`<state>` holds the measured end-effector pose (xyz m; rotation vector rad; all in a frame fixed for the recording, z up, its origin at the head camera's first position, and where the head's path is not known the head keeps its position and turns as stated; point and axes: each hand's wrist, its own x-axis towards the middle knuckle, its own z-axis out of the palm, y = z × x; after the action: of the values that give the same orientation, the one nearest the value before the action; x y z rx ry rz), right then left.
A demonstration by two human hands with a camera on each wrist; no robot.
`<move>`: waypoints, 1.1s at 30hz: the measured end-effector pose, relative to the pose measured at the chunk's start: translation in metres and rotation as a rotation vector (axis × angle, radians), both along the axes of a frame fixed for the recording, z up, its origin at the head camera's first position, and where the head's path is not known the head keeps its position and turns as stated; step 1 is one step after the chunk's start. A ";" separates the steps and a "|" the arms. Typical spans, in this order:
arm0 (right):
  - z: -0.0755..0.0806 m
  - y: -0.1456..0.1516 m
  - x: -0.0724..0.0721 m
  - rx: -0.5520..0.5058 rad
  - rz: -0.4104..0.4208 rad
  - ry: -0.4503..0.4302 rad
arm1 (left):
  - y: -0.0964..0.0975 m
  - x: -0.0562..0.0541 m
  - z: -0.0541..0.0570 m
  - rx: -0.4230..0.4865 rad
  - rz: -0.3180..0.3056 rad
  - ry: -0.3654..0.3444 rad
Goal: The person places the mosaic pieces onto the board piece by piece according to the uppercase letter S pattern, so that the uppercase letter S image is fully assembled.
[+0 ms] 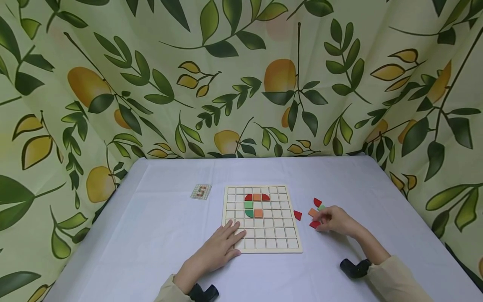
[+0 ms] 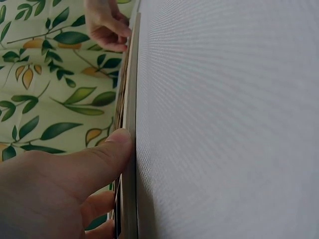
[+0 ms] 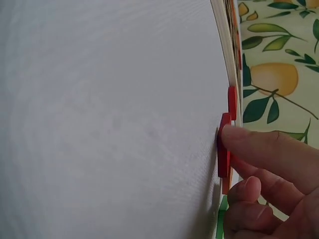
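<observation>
The board (image 1: pixel 269 233), a pale grid, lies on a white-covered table (image 1: pixel 113 251). Toward its far edge, six red, orange and green pieces (image 1: pixel 248 205) sit in its squares. The left hand (image 1: pixel 216 247) rests on its near left corner, fingers spread, grasping nothing, and hides the squares beneath. Off the board's right edge, the right hand (image 1: pixel 337 221) pinches a red piece (image 1: pixel 315 225) between thumb and finger. Also right of the board are an orange piece (image 1: pixel 312 212), a green piece (image 1: pixel 321 207), partly covered by that hand, and a second red piece (image 1: pixel 318 202). A third red piece (image 1: pixel 298 215) lies just beside the board, between it and the right hand. Left of the board, near its far corner: a small patterned card (image 1: pixel 201 191). Nearer than the board: a black fitting (image 1: pixel 354 268) at the right wrist, another (image 1: pixel 203 292) at the left. Behind the board hangs a leaf-print curtain (image 1: pixel 241 92).
</observation>
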<state>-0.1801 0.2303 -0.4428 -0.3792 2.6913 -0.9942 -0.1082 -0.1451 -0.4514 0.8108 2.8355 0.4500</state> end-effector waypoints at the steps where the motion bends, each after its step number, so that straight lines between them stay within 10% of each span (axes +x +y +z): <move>1: 0.000 -0.001 0.000 0.011 -0.015 0.004 | 0.000 0.000 0.000 0.001 0.000 0.000; 33: -0.002 -0.001 -0.002 -0.002 -0.013 0.000 | 0.000 0.001 0.000 -0.009 -0.005 0.012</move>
<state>-0.1820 0.2294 -0.4443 -0.3621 2.6959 -1.0008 -0.1072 -0.1451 -0.4515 0.8214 2.8443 0.4325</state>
